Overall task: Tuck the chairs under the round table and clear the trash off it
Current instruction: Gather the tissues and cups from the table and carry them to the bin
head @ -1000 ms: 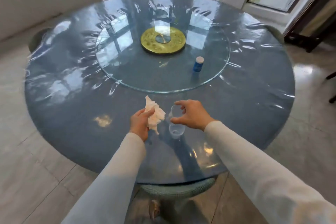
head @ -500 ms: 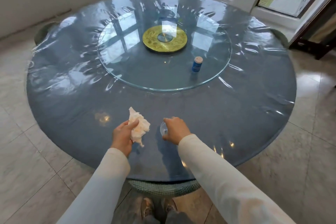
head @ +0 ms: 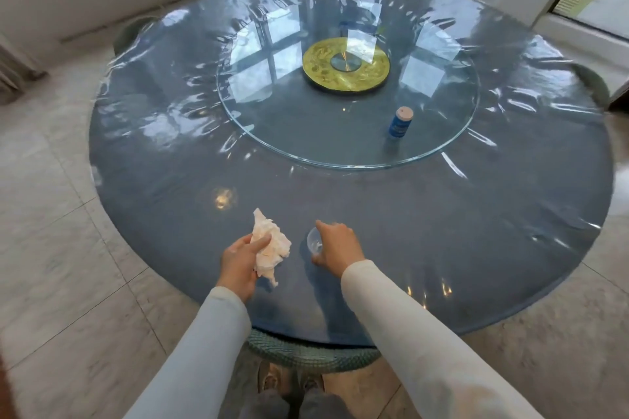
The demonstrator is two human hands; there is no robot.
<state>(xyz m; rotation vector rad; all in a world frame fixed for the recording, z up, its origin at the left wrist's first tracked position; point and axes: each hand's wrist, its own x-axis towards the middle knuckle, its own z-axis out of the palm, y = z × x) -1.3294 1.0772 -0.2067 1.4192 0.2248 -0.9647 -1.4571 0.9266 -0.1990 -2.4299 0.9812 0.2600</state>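
At the left edge of the frame, one green woven chair (head: 127,32) shows only the top of its back from under the tabletop (head: 476,248). In the lower middle the left hand (head: 238,264) grips a crumpled white tissue (head: 270,245). Just to the right of it, and apart from the tissue, the right hand (head: 335,247) has its fingers curled round a small clear cup (head: 313,243). The cup is tilted, with one round end facing left; I cannot tell whether it touches the tabletop. So both hands are full. What is left to clear, I think, is the small blue bottle (head: 399,122). It stands upright on the glass turntable (head: 272,133), up and to the right of the hands and well apart from them. The right hand is nearer, but it must be emptied first. At the right edge another chair back (head: 592,82) looks tucked in.
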